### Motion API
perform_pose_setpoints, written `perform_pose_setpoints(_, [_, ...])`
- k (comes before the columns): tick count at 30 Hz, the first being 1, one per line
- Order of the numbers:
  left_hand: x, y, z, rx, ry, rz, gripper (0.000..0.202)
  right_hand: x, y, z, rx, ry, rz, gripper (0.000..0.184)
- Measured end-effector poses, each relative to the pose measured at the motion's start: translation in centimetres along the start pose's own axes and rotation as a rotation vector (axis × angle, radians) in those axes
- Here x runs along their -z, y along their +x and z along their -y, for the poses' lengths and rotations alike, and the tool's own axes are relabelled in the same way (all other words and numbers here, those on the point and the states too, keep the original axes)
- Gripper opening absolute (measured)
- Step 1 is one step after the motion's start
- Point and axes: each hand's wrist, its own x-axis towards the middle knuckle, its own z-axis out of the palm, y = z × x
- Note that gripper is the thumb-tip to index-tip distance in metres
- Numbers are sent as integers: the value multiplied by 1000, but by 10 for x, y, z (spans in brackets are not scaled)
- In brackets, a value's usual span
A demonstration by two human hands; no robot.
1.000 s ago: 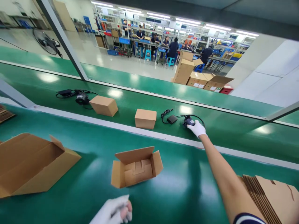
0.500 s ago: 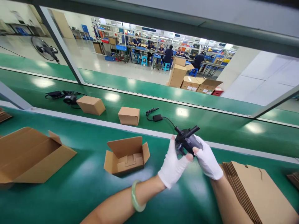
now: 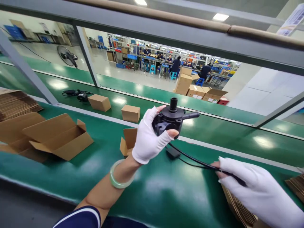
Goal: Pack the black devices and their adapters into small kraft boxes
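Observation:
My left hand (image 3: 150,137), in a white glove with bare fingertips, grips a small black pump (image 3: 171,114) above the bench. One of the pump's pipe stubs points up, the other to the right. A black cable (image 3: 193,160) runs below the pump to my gloved right hand (image 3: 249,180), whose fingers are closed on it. Hanging near the cable under the pump is a small black box (image 3: 173,153). Behind my left wrist stands an open carton (image 3: 123,146), partly hidden by the hand.
Two closed small cartons (image 3: 130,113) and another black pump (image 3: 82,96) with cable lie on the green conveyor beyond the rail. Larger open cartons (image 3: 68,139) stand at left. Flattened cardboard (image 3: 234,202) is stacked under my right hand. A metal post (image 3: 30,69) rises at left.
My right hand has left the pump and moved right, onto the cable. My left hand has raised and turned the pump. The cable and its box have come off the conveyor; the view has shifted.

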Motion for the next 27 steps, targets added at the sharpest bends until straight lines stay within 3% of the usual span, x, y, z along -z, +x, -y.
perform_pose_setpoints(2, [22, -7, -2, -10, 227, 152, 71, 8, 7, 12, 157, -78, -32, 27])
perform_pose_setpoints(5, [44, -26, 0, -22, 413, 483, 75, 8, 35, 29, 286, -85, -60, 26])
perform_pose_setpoints(7, [53, -39, 2, -17, 389, 705, 77, -8, 61, 35, 324, 40, -34, 20])
perform_pose_setpoints(9, [63, -51, 3, 13, 308, 807, 76, -34, 82, 36, 284, 281, 56, 18])
perform_pose_setpoints(11, [73, -60, 5, 102, 214, 756, 75, -67, 93, 37, 139, 581, 163, 18])
perform_pose_setpoints(13, [81, -69, 6, 235, 89, 586, 72, -95, 92, 42, -42, 794, 221, 28])
perform_pose_setpoints(17, [87, -84, 10, 401, 2, 274, 59, -119, 83, 61, -211, 958, 314, 50])
perform_pose_setpoints(21, [95, -92, 24, 312, 163, 166, 69, -114, 88, 72, -267, 832, 388, 54])
perform_pose_setpoints(25, [130, -96, 56, 109, 399, 69, 109, -113, 109, 78, -214, 609, 400, 48])
perform_pose_setpoints(27, [149, -100, 78, 129, 506, 19, 109, -117, 125, 82, -148, 433, 397, 45])
